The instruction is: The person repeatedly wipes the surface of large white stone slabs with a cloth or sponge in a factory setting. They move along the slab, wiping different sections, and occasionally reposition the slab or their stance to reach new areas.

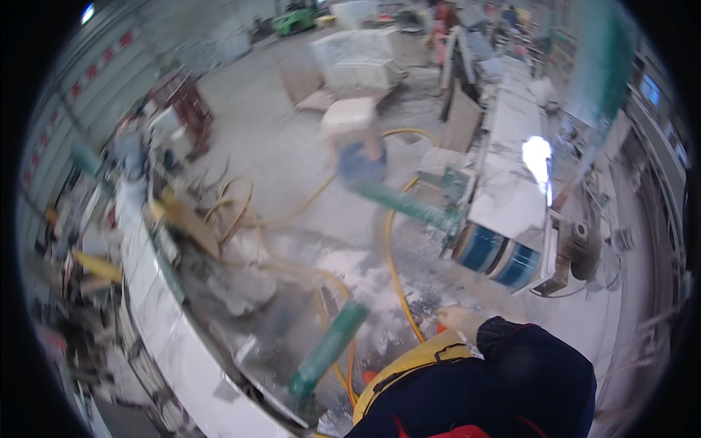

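Right hand (460, 320), openness and hold indiscernible, near yellow hose (393, 269), curved long axis fore-and-aft.

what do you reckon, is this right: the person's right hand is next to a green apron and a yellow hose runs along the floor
Not quite: the apron is yellow, not green, as the head view shows. The rest stands: the person's right hand is next to it, and a yellow hose runs along the floor.
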`<action>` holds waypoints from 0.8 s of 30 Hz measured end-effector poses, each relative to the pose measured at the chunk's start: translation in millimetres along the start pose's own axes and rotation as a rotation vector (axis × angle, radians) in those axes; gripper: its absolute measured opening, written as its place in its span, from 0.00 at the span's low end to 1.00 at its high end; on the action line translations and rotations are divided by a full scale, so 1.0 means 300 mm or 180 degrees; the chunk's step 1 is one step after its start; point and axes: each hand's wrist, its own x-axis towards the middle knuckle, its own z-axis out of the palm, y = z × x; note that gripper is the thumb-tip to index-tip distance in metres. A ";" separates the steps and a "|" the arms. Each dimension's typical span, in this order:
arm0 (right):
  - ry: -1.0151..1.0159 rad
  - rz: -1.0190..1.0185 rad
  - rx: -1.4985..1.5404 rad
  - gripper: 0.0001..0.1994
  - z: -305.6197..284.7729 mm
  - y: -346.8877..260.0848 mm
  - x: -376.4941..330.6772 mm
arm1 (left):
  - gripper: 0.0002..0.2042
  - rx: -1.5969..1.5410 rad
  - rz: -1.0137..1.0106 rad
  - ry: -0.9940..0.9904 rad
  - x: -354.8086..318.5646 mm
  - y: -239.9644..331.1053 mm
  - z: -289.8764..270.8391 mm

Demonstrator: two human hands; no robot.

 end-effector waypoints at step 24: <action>-0.0430 -0.1580 0.1292 0.18 -0.014 -1.238 0.519 | 0.30 0.0282 0.0215 0.1040 0.209 0.249 -0.071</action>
